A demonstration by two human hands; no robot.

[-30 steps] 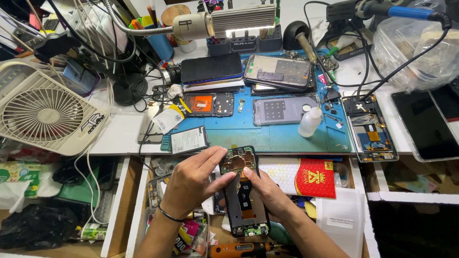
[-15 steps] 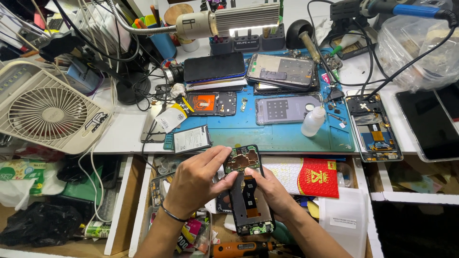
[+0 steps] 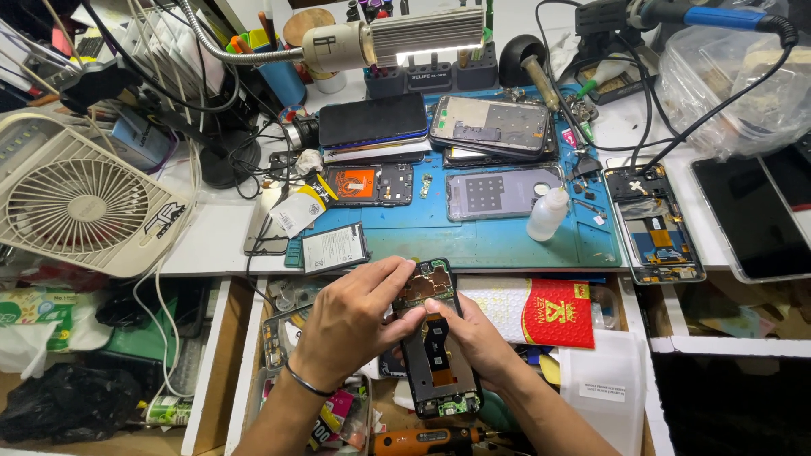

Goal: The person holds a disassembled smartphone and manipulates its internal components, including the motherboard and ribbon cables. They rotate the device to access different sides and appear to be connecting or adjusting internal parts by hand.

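Both hands hold an opened phone [image 3: 437,346] over the open drawer [image 3: 253,355], just below the blue mat [image 3: 473,241]. The left hand [image 3: 351,325] has its grip pinching the phone's upper edge; the right hand [image 3: 477,338] cradles its side, thumb pressing the board.

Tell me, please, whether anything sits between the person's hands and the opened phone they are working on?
Nothing visible does. The left hand and right hand both already touch the opened phone, held above the open drawer, with fingertips on its upper end.
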